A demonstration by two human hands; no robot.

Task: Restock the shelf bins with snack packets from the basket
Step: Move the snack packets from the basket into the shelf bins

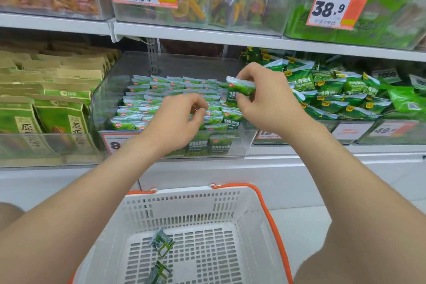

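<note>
A clear shelf bin (110,97) in the middle holds several rows of small green snack packets (147,99). My right hand (269,101) pinches a green snack packet (241,86) above the bin's right side. My left hand (177,120) hovers over the front rows with its fingers curled, and no packet shows in it. Below stands a white basket (184,203) with orange handles. Two small packets (161,241) lie on its floor, one of them nearer the front (159,272).
A bin of loose green pea packets (334,92) sits to the right, and brown-green pouches (57,108) fill the left bin. The shelf above (207,34) carries bins with price tags 26.8 and 38.9. A white shelf base (230,173) is behind the basket.
</note>
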